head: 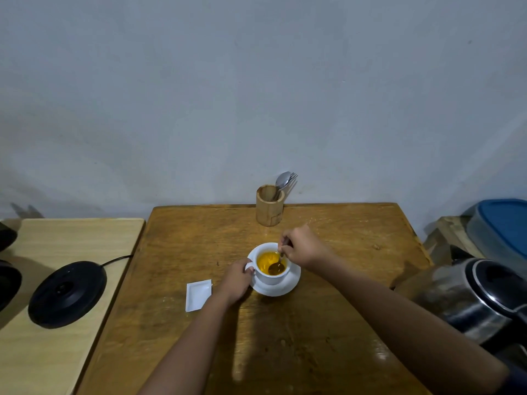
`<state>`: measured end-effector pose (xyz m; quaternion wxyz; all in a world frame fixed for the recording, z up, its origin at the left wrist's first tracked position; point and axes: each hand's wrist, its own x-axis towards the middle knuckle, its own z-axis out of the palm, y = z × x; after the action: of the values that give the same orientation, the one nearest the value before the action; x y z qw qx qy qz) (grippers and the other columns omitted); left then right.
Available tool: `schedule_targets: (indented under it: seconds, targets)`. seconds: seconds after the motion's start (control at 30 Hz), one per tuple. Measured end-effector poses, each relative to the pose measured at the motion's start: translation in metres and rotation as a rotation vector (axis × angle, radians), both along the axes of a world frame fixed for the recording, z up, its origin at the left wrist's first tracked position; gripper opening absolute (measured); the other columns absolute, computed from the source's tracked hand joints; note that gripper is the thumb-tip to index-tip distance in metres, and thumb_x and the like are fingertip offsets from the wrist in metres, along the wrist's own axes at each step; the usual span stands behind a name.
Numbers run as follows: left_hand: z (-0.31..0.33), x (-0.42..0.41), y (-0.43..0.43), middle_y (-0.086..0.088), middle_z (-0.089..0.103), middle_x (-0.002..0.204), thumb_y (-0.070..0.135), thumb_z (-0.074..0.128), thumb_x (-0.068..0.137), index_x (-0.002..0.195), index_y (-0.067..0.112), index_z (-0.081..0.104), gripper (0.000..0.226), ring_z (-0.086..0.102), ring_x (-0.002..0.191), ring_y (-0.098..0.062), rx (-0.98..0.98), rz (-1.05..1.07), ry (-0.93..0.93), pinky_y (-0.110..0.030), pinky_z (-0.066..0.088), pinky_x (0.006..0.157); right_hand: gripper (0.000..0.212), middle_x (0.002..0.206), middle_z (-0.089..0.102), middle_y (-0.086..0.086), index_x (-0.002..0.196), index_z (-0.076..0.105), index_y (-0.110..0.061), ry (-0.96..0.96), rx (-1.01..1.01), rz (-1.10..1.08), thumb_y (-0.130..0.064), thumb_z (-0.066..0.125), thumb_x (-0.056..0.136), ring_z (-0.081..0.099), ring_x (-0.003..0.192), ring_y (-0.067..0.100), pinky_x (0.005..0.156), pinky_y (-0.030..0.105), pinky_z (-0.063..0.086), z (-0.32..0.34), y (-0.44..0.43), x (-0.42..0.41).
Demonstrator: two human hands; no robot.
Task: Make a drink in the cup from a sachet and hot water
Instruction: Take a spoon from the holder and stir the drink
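Observation:
A white cup (271, 276) holding orange-yellow liquid stands on a white saucer (288, 286) in the middle of the brown wooden table (285, 337). My left hand (238, 279) grips the cup's handle on its left side. My right hand (302, 246) holds a metal spoon (277, 266) by its stem, with the bowl of the spoon dipped in the liquid. A white sachet (198, 294) lies flat on the table to the left of the cup.
A steel kettle (470, 300) stands at the table's right edge. Its black base (67, 293) with a cord sits on a pale side table (57, 352) to the left. A bamboo holder (269, 208) with cutlery stands at the back by the wall.

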<state>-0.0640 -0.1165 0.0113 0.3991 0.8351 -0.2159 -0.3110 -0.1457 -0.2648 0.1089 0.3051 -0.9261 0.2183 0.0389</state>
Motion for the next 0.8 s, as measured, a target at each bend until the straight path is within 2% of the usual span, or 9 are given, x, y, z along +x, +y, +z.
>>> schedule_targets:
  seconds: [0.27, 0.47, 0.53, 0.63, 0.67, 0.77, 0.8]
  targets:
    - [0.000, -0.002, -0.001, -0.010, 0.060, 0.119, 0.018, 0.040, 0.096, 0.117, 0.014, 0.056, 0.027, 0.054, 0.104, -0.021, 0.011, -0.005, -0.009, -0.031, 0.043, 0.088, 0.011, 0.098, 0.068, 0.009, 0.094, 0.067, -0.008, -0.063, -0.072, 0.227, -0.011, 0.057, 0.089, 0.060, 0.087, 0.018, 0.077, 0.034, 0.052, 0.019, -0.008, -0.012]
    - [0.000, -0.005, -0.004, -0.010, 0.060, 0.121, 0.017, 0.040, 0.096, 0.120, 0.013, 0.056, 0.029, 0.054, 0.105, -0.021, 0.009, 0.027, -0.018, -0.032, 0.043, 0.091, 0.012, 0.099, 0.069, 0.008, 0.097, 0.067, -0.007, -0.120, -0.103, 0.261, -0.012, 0.058, 0.089, 0.060, 0.088, 0.017, 0.078, 0.031, 0.051, 0.021, -0.015, -0.021]
    - [0.000, -0.005, -0.004, -0.010, 0.060, 0.124, 0.017, 0.041, 0.096, 0.122, 0.013, 0.056, 0.030, 0.055, 0.110, -0.022, 0.009, 0.036, -0.017, -0.035, 0.045, 0.095, 0.012, 0.090, 0.069, 0.006, 0.094, 0.069, -0.006, -0.194, -0.070, 0.154, -0.013, 0.061, 0.088, 0.059, 0.077, 0.010, 0.071, 0.025, 0.050, 0.020, -0.020, -0.024]
    - [0.001, -0.006, -0.003, -0.009, 0.058, 0.129, 0.018, 0.042, 0.096, 0.125, 0.013, 0.055, 0.032, 0.054, 0.116, -0.024, 0.020, 0.051, -0.012, -0.039, 0.045, 0.100, 0.005, 0.070, 0.064, -0.007, 0.085, 0.071, -0.008, -0.376, 0.069, -0.172, -0.011, 0.066, 0.084, 0.057, 0.061, -0.004, 0.062, 0.009, 0.044, 0.015, -0.030, -0.028]
    - [0.001, -0.006, -0.002, -0.009, 0.058, 0.130, 0.019, 0.043, 0.096, 0.126, 0.014, 0.054, 0.033, 0.053, 0.117, -0.024, 0.023, 0.058, -0.008, -0.039, 0.044, 0.101, 0.004, 0.069, 0.065, -0.007, 0.083, 0.071, -0.009, -0.420, 0.160, -0.289, -0.009, 0.067, 0.083, 0.060, 0.063, -0.003, 0.065, 0.010, 0.047, 0.012, -0.035, -0.031]
    - [0.000, -0.007, -0.002, -0.008, 0.057, 0.132, 0.020, 0.043, 0.096, 0.128, 0.015, 0.053, 0.034, 0.053, 0.118, -0.023, 0.012, 0.074, -0.002, -0.039, 0.044, 0.101, 0.004, 0.078, 0.071, 0.007, 0.082, 0.069, -0.008, -0.551, 0.453, -0.646, -0.005, 0.066, 0.083, 0.069, 0.076, 0.018, 0.075, 0.027, 0.057, -0.003, -0.045, -0.043]
    - [-0.001, -0.008, -0.002, -0.007, 0.057, 0.132, 0.021, 0.043, 0.096, 0.128, 0.016, 0.052, 0.034, 0.053, 0.118, -0.023, 0.006, 0.078, 0.003, -0.039, 0.044, 0.101, 0.004, 0.082, 0.072, 0.011, 0.085, 0.069, -0.004, -0.582, 0.531, -0.761, -0.005, 0.065, 0.083, 0.070, 0.078, 0.019, 0.075, 0.027, 0.059, -0.009, -0.047, -0.049]
